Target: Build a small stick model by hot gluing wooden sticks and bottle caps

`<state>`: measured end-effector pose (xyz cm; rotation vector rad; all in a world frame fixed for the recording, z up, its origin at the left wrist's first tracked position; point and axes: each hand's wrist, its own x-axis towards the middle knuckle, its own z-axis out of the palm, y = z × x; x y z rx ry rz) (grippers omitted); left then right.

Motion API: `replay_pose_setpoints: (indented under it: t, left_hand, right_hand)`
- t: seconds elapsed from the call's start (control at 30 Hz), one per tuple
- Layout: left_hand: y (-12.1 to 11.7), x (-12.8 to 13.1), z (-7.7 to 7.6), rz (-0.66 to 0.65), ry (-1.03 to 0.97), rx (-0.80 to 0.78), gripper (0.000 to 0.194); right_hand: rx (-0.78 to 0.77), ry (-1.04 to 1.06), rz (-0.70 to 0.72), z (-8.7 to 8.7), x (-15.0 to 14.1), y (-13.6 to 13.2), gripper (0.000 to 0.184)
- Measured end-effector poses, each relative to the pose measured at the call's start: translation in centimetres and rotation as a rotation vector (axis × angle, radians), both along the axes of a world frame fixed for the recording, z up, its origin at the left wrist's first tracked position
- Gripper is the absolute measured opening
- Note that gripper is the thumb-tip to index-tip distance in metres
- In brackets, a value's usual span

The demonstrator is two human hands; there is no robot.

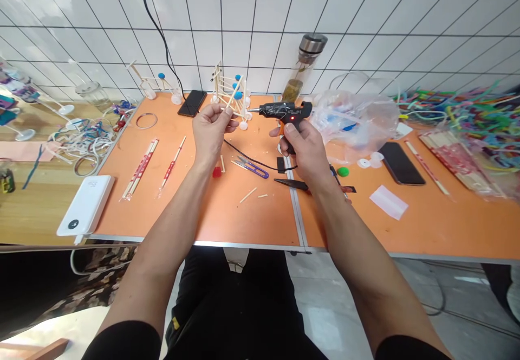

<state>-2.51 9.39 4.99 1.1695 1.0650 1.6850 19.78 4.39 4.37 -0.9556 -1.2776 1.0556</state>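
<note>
My right hand (299, 144) grips a black hot glue gun (286, 111) with an orange trigger and a lit red light. Its nozzle points left. Between the thumb and fingers of my left hand (214, 131) is a thin wooden stick (236, 93), tilted up to the right, close to the nozzle. Part of the stick is hidden by the fingers. Just behind stands a small frame of wooden sticks (219, 84) with blue balls (238, 95) and white round feet. Whether the held stick touches that frame I cannot tell.
Purple-handled thread snips (257, 169), pliers (290, 184) and cut stick pieces (248, 195) lie below my hands. A glass bottle (293, 87) stands behind the glue gun. Phones (192, 103), wrapped chopsticks (140, 169), a white power bank (86, 205) and a plastic bag (351, 113) surround them.
</note>
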Motion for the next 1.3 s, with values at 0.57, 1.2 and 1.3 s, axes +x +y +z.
replay_pose_setpoints:
  t: [0.57,1.2,1.3]
  left_hand:
    - [-0.2,0.2,-0.2,0.026,0.001,-0.029,0.031]
    - [-0.6,0.6,0.3,0.005,-0.03,-0.041,0.029]
    - [-0.6,0.7,0.3,0.003,-0.032,-0.039,0.027]
  right_hand:
    - [0.329,-0.636,-0.349,-1.6,-0.3,-1.3,0.045]
    - [0.456,-0.802,-0.418,-2.3,0.0,-1.0,0.048]
    - [0.46,-0.822,-0.418,-2.4,0.0,-1.0,0.049]
